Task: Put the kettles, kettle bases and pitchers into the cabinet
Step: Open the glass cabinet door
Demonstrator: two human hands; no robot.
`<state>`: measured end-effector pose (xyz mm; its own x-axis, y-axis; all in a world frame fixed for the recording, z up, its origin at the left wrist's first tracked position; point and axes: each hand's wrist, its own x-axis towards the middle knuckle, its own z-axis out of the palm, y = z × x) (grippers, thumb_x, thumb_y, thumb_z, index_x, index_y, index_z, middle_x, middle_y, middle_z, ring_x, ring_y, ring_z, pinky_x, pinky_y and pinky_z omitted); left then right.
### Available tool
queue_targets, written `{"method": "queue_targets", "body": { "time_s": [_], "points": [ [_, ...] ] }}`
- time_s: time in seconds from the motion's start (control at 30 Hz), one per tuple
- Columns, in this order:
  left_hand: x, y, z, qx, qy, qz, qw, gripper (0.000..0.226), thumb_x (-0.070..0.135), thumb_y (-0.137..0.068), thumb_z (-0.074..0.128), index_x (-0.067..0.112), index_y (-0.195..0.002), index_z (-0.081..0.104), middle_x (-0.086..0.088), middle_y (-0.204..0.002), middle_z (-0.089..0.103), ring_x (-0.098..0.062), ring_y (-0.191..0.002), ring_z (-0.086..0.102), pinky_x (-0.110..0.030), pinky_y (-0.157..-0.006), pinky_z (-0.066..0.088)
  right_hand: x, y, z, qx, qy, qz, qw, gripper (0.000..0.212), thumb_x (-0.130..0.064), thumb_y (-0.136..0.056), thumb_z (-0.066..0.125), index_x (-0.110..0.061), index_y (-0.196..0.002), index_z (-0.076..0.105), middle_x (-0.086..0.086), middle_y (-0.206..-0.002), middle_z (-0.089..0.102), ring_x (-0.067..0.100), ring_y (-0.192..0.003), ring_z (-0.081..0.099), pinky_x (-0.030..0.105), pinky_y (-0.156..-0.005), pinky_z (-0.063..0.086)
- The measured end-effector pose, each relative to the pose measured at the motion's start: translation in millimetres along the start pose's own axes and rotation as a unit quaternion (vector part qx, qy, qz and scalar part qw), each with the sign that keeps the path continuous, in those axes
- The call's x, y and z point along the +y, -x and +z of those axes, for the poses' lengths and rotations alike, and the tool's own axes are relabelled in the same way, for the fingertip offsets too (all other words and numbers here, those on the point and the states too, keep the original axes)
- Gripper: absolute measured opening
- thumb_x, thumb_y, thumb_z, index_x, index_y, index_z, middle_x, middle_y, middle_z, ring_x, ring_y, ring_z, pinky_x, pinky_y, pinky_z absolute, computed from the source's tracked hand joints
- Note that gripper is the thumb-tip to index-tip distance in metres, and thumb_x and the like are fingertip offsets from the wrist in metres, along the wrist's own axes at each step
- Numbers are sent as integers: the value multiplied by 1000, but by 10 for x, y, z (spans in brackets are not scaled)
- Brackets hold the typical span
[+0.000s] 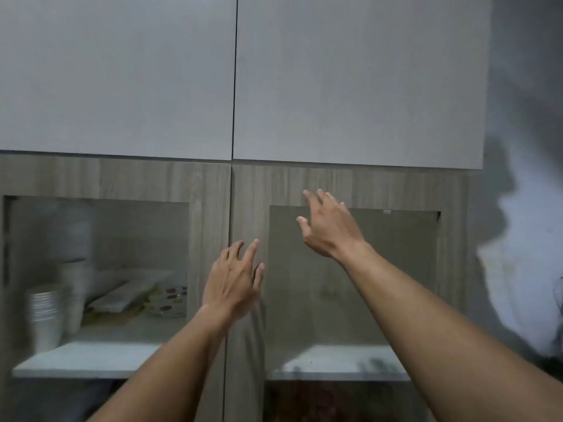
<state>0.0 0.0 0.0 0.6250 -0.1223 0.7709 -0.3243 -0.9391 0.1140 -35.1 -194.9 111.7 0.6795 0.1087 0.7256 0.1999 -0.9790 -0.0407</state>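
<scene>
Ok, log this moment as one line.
left hand: empty, at door seam | right hand: empty, at right glass door | doors: shut | kettles: none seen

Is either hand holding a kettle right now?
No, the left hand and the right hand are both empty, fingers spread, raised in front of the glass-paned cabinet doors.

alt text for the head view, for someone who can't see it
Two bare, empty hands, left hand and right hand, reach toward a closed wood-grain cabinet with glass-panel doors. Stacked bowls sit behind the left pane.
</scene>
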Motion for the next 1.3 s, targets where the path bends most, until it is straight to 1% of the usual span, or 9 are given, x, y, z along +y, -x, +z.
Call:
{"method": "queue_targets", "body": {
  "time_s": [0.13, 0.3, 0.5, 0.6, 0.77, 0.87, 1.0, 1.1, 1.3],
  "points": [
    [-52, -114, 285, 28, -37, 1, 999, 50, 47, -94, 45, 24, -138, 49, -7, -124, 57, -28, -108, 56, -41, -84, 47, -71, -450, 90, 10, 12, -39, 999, 61, -33, -100, 43, -12, -155, 27, 20, -159, 31, 37, -149, 26, 56, -120, 24],
    [-95, -245, 549, 59, -66, -10, 996, 31, 43, -84, 57, 24, -108, 58, -5, -100, 54, -26, -85, 52, -38, -67, 45, -156, -854, 112, 17, 50, -68, 996, 61, -25, -94, 48, -10, -151, 33, 21, -151, 40, 39, -141, 34, 60, -115, 30],
    [-87, -255, 681, 131, -40, -36, 990, 34, 36, -77, 74, 19, -100, 57, -9, -95, 51, -27, -80, 51, -37, -63, 43, -203, -958, 152, 9, 63, -64, 996, 64, -24, -91, 50, -11, -151, 31, 18, -147, 41, 38, -140, 31, 66, -114, 24],
    [-77, -203, 694, 166, -5, -64, 984, 49, 32, -71, 83, 15, -105, 52, -12, -97, 51, -30, -80, 53, -38, -62, 43, -219, -981, 82, 7, 56, -51, 997, 62, -23, -91, 48, -8, -149, 32, 17, -144, 42, 39, -134, 36, 62, -108, 32],
    [25, -41, 628, 195, 97, -154, 964, 60, 24, -73, 84, 11, -117, 45, -18, -110, 49, -40, -93, 54, -49, -75, 49, -275, -969, -109, -16, 60, -38, 997, 51, -29, -92, 46, -8, -139, 43, 17, -139, 42, 37, -128, 38, 56, -98, 39],
    [67, 135, 452, 156, 181, -205, 949, 63, 30, -82, 76, 13, -130, 39, -20, -123, 50, -42, -107, 55, -50, -88, 48, -350, -882, -305, -37, 37, -24, 998, 51, -36, -94, 43, -9, -137, 45, 16, -139, 41, 36, -131, 36, 56, -101, 38],
    [75, 414, 104, 21, 292, -259, 920, 77, 50, -92, 58, 10, -151, 28, -20, -141, 53, -37, -129, 51, -41, -103, 42, -462, -666, -653, -50, 15, -8, 999, 62, -51, -96, 42, -11, -143, 41, 15, -146, 39, 37, -136, 34, 57, -109, 36],
    [91, 713, -189, -17, 309, -241, 920, 78, 59, -90, 55, 9, -147, 35, -21, -129, 62, -39, -120, 57, -41, -96, 49, -544, -332, -903, -56, 6, 6, 998, 78, -66, -92, 41, -11, -147, 37, 15, -151, 37, 38, -139, 33, 56, -112, 34],
    [398, 1251, -768, -35, 339, -175, 924, 30, 44, -97, 54, 15, -103, 50, -7, -87, 67, -29, -79, 65, -34, -61, 46, -642, 257, -1427, -86, -29, 45, 995, 96, -82, -81, 40, -20, -154, 29, 10, -157, 35, 35, -143, 35, 51, -114, 34]
  ]
}}
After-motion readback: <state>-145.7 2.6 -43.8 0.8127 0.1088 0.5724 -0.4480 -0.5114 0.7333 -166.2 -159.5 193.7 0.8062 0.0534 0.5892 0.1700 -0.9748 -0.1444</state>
